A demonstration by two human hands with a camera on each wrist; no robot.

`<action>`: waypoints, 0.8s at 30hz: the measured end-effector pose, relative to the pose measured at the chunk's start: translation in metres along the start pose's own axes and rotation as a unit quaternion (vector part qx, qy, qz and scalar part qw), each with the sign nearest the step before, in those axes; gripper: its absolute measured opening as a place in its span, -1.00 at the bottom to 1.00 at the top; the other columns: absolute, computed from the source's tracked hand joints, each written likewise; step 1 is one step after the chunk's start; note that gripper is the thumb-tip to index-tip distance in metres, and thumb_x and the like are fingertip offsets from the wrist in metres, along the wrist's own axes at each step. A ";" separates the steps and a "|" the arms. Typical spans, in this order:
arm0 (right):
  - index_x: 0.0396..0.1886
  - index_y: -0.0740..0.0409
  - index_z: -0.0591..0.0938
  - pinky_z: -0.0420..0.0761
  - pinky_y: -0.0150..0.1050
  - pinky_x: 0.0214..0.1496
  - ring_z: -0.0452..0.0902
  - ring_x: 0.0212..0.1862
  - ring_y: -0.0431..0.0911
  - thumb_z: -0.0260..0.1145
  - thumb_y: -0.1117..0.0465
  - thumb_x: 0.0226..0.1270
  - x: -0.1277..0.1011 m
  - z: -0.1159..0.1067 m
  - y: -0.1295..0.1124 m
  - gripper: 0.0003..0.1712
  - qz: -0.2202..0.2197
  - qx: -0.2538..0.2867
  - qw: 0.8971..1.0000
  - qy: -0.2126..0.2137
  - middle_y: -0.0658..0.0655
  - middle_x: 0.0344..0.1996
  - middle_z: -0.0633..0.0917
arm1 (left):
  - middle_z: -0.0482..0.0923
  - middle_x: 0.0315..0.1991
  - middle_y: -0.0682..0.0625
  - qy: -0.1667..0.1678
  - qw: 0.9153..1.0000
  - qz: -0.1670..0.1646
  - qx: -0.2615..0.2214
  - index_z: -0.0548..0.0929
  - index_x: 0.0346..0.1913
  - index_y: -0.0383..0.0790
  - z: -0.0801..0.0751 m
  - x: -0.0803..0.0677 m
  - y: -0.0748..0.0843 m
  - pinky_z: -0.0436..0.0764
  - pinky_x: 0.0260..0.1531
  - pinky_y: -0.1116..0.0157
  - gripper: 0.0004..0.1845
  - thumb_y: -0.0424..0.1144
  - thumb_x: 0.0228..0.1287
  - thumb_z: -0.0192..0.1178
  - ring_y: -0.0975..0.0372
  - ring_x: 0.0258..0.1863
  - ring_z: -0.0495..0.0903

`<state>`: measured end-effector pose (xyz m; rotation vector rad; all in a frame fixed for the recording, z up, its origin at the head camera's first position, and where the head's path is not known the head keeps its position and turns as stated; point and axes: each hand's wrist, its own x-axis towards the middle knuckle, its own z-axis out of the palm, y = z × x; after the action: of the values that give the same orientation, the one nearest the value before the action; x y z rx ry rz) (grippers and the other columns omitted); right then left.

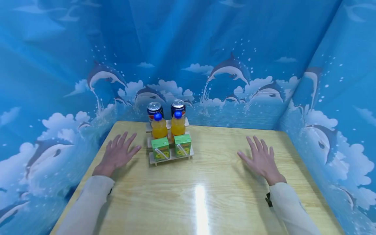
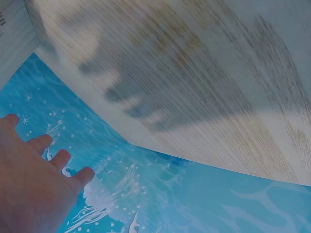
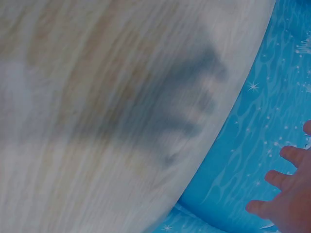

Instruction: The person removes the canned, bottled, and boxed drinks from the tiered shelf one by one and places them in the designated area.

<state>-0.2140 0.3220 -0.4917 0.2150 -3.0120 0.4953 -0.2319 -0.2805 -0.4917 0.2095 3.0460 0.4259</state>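
Note:
A small wooden stepped rack [image 1: 171, 156] stands on the wooden table [image 1: 205, 192] at mid-back. It carries two green juice boxes [image 1: 160, 148] in front, two orange bottles [image 1: 159, 126] with blue caps behind them, and two cans [image 1: 155, 109] at the back. My left hand [image 1: 118, 152] hovers flat with fingers spread just left of the rack, holding nothing. My right hand [image 1: 259, 158] is spread the same way well to the right of the rack. In the wrist views my left hand [image 2: 34, 179] and right hand [image 3: 286, 194] show straight fingers over the table.
Blue dolphin-print walls [image 1: 235, 65] enclose the table on the left, back and right. Bare tabletop [image 1: 202, 209] lies between my hands and toward the front edge. Light sleeves [image 1: 88, 202] cover both forearms.

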 end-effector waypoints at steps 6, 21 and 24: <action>0.83 0.06 0.04 -0.14 0.74 0.59 -0.12 0.70 0.56 0.11 -0.45 0.63 0.009 -0.001 -0.010 0.08 -0.013 0.014 1.000 0.006 0.43 0.75 0.05 | -0.17 0.78 -0.39 -0.003 1.000 0.025 -0.016 -0.03 0.81 -0.01 0.001 0.001 0.000 -0.10 0.66 -0.50 -0.10 0.44 0.69 -0.26 -0.43 0.71 -0.12; 0.84 0.02 -0.03 -0.03 0.61 0.68 -0.09 0.72 0.50 0.08 -0.46 0.63 0.035 -0.007 -0.035 0.10 -0.037 0.029 0.999 0.000 0.42 0.76 0.05 | -0.04 0.77 -0.33 0.002 0.992 0.064 -0.109 0.01 0.81 -0.02 0.012 -0.006 0.006 0.07 0.62 -0.51 -0.16 0.27 0.72 -0.02 -0.35 0.72 -0.01; 0.84 0.05 0.00 0.01 0.59 0.68 -0.05 0.72 0.49 0.09 -0.45 0.64 0.042 -0.008 -0.042 0.09 -0.049 0.037 0.998 0.004 0.43 0.75 0.07 | -0.02 0.77 -0.31 -0.001 0.991 0.064 -0.121 0.01 0.81 0.01 0.013 -0.007 0.008 0.10 0.62 -0.49 -0.16 0.26 0.73 -0.01 -0.32 0.72 0.01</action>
<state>-0.2483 0.2802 -0.4663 0.3619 -2.9615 0.5962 -0.2234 -0.2705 -0.5022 0.3933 2.9525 0.7975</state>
